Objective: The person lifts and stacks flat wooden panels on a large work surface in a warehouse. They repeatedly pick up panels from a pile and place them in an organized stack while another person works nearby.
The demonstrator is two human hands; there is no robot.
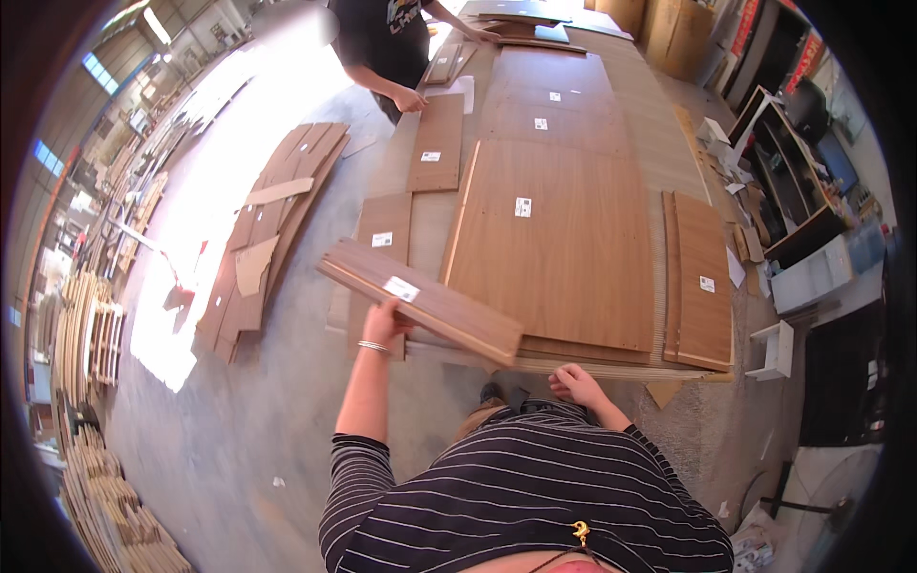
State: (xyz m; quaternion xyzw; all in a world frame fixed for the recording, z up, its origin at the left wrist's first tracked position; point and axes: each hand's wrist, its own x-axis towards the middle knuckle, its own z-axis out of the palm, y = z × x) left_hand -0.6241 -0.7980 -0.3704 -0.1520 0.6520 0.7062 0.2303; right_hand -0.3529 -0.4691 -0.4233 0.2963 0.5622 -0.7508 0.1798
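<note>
My left hand (384, 323) is closed on the lower long edge of a narrow brown wood-grain board (449, 313). The board hangs tilted over the table's near left corner, its right end lower, with a white label (401, 288) facing up. My right hand (577, 384) is in front of my waist by the near table edge, fingers curled in, with nothing seen in it. Beyond lies a large wood-grain panel (564, 248), also labelled. Smaller labelled panels lie along its left, one partly hidden by the held board (385, 222).
A co-worker (387, 43) stands at the far left side, one hand near a panel (437, 138). Narrow panels (702, 277) lie along the right edge. A stack of brown sheets (272, 224) stands left on the floor. Shelving (788, 181) and a white stool (772, 350) are at right.
</note>
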